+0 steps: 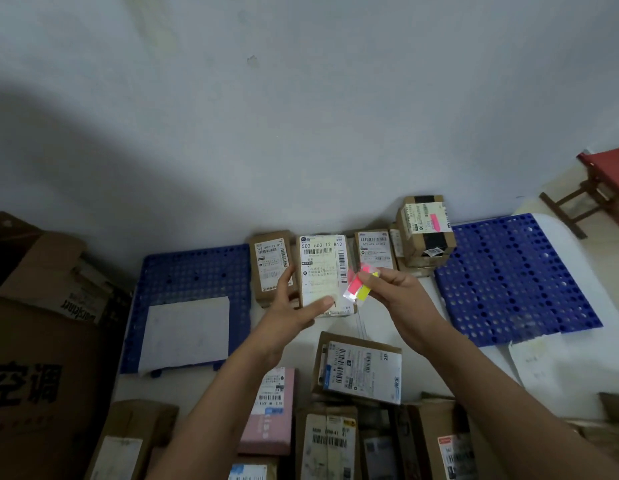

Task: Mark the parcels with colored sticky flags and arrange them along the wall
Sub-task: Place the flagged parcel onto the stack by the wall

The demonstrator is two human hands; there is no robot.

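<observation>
A: Flags (pixel 358 289) — one pad of pink and yellow strips on a clear backing, pinched at its upper end between thumb and fingers of the right hand (pixel 393 289). Pad hangs down-left from that pinch, long axis slanting toward the white-labelled parcel (pixel 324 273).

B: And the left hand (pixel 290 306)?

A: Fingers straight, spread. Thumb up along the parcel's left edge, one fingertip lying on its lower label. It steadies; it grips nothing, as far as I can tell.

B: Position of the parcel?

A: Flat, long axis running toward the wall (pixel 301 116), far end near the wall's foot. Brown parcels sit just beside it on either side; right of those, a stacked box (pixel 426 230) carrying a pink flag.

B: Relation for the next move?

A: Pad lies just right of the parcel, overlapping its right edge. Left fingers nearer the free end — likely the peeling hand.

B: Remaining stock?

A: Several parcels (pixel 361 368) nearer than the landmark, no flags visible on them.
</observation>
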